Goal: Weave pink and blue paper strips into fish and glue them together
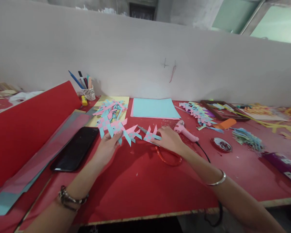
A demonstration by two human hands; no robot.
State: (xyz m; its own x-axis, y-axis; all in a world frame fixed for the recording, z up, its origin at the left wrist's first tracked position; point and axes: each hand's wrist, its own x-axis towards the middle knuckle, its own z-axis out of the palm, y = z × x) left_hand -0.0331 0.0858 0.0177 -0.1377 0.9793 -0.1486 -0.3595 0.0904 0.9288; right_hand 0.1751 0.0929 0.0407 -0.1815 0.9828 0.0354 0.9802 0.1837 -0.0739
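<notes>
My left hand (pixel 110 142) pinches woven pink and light-blue paper fish (pixel 116 125) with pointed strip ends and small eyes, held just above the red table. My right hand (pixel 170 139) has its fingers closed on one small paper fish (pixel 149 135) of the same colours, apart from those on the left. Scissors with orange-red handles (pixel 168 158) lie under my right hand, their blades pointing away to the left and partly hidden. A pink glue gun (pixel 186 131) rests just right of that hand. Beyond my left hand is a pile of woven paper pieces (pixel 113 108).
Blue and pink paper sheets (pixel 156 108) lie by the white wall. A black phone (pixel 75 149) and a cup of pens (pixel 88 93) are at left. At right are a paper-fish string (pixel 197 113), a round container (pixel 221 144), paper strips (pixel 247 138) and a purple case (pixel 282 165).
</notes>
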